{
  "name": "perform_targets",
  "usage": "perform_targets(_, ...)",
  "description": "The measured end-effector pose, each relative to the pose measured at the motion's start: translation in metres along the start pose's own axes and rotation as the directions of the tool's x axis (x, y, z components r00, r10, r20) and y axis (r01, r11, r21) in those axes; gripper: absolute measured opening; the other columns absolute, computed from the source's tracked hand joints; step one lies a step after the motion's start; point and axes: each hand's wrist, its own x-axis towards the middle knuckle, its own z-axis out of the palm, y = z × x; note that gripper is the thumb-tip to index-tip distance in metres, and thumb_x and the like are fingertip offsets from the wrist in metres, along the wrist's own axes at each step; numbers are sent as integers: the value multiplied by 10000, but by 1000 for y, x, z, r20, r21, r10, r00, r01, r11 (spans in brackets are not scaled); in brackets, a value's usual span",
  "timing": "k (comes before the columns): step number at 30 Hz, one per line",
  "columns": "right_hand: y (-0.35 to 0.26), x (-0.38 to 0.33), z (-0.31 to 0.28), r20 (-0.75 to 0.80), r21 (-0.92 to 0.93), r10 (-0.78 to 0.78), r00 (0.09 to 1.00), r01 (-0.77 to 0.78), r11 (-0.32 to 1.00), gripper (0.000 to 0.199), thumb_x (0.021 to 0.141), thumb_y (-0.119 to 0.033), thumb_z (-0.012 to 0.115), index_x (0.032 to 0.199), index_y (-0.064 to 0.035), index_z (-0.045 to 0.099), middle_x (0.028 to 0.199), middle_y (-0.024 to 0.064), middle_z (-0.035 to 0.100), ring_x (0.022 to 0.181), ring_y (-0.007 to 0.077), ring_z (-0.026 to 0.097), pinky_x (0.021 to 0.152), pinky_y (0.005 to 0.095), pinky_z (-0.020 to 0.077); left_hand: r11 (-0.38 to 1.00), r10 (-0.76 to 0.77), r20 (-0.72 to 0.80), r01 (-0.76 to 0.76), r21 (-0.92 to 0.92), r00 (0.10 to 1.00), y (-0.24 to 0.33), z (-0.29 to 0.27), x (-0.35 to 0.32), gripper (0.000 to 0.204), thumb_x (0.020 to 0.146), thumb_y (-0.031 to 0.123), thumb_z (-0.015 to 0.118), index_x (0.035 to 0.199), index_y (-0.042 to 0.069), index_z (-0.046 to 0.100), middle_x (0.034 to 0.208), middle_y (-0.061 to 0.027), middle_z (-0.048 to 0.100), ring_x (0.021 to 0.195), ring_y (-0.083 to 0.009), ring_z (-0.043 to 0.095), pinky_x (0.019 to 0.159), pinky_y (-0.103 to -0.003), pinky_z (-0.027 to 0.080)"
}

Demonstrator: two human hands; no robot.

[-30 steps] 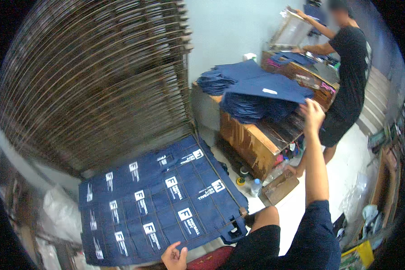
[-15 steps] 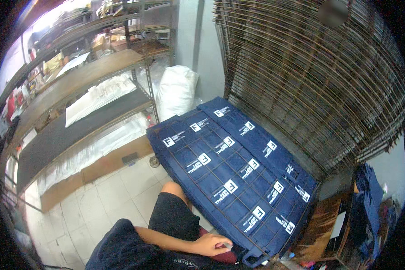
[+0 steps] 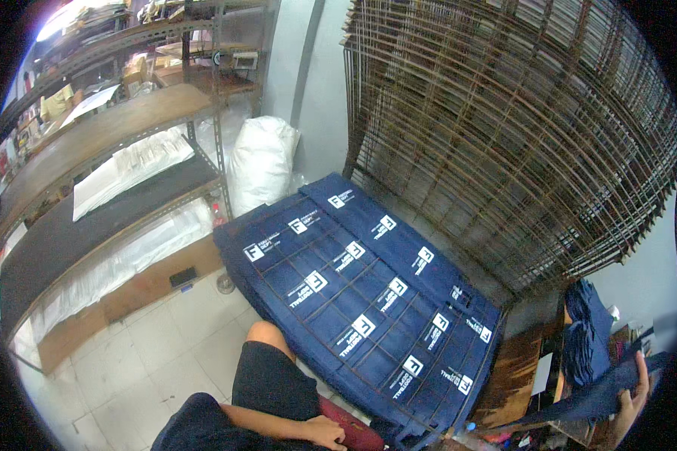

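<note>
At the lower right my right hand (image 3: pixel 630 410) grips a dark blue fabric piece (image 3: pixel 579 395), its fingers bent over the cloth. Beside it a folded stack of dark blue cloth (image 3: pixel 585 338) rests on a wooden stand (image 3: pixel 523 376). My left hand (image 3: pixel 326 433) lies near my lap with its fingers curled in, next to a red seat (image 3: pixel 353 430); what they hold, if anything, is hidden. In front of me, dark blue fabric pieces with white prints (image 3: pixel 353 289) cover a low wire rack (image 3: pixel 325 307).
Many hinged wire racks (image 3: pixel 504 143) stand raised behind the blue pieces, close to the wall. At the left are metal shelves with a wooden board (image 3: pixel 120 124) and white sheets (image 3: pixel 132 169). A stuffed white sack (image 3: pixel 263 161) leans at the back. Pale tiles (image 3: pixel 147 353) cover the floor.
My view has swung to the right. My right hand has come into sight at the lower right with dark blue fabric. My left hand has dropped back toward my lap.
</note>
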Motion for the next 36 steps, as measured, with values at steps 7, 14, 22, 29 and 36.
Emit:
perform_targets(7, -69, -9, 79, 478, -153, 193, 857, -135, 979, 571, 833, -407, 592, 1283, -64, 515, 1251, 177, 520, 1130, 326, 493, 975, 391, 397, 998, -28, -58, 24, -65, 998, 7, 4, -9, 436, 787, 490, 548, 782, 71, 671, 725, -173, 644, 716, -361, 631, 623, -479, 488)
perform_targets(14, -92, -36, 109, 545, -359, 239, 804, -34, 933, 652, 691, -306, 488, 1273, -12, 472, 1295, 175, 487, 1158, 317, 475, 1034, 431, 299, 985, -10, 12, 12, -174, 1000, 12, 2, -11, 506, 821, 555, 490, 1011, 109, 635, 887, -163, 657, 843, -360, 626, 705, -476, 498)
perform_targets(22, -94, -34, 115, 265, -17, 190, 945, -192, 981, 734, 539, 47, 515, 1262, 111, 403, 1328, 211, 440, 1246, 270, 416, 1075, 364, 259, 324, 400, -44, -187, -927, 915, 1, 49, 93, 889, 837, 386, 616, 1466, 140, 38, 1468, -127, 211, 1324, -275, 275, 1037, -414, 306)
perform_targets(29, -44, -54, 113, 83, 130, 391, 917, -399, 908, 778, 554, -21, 500, 1316, 94, 386, 1286, 151, 473, 1137, 193, 476, 973, 288, 357, -169, 128, -128, -106, -980, 983, 90, -81, 53, 634, 951, 249, 469, 1412, 147, 46, 1310, -147, 444, 1103, -260, 552, 724, -316, 520)
perform_targets(36, 65, -75, 141, 306, 13, 557, 772, -588, 809, 730, 561, 17, 492, 1290, 46, 452, 1340, 158, 419, 1241, 231, 395, 1068, 324, 249, -371, -335, 81, -53, -927, 939, 78, -111, 77, 348, 902, 138, 520, 1242, 101, 457, 888, -36, 547, 619, -137, 570, 457, -231, 414)
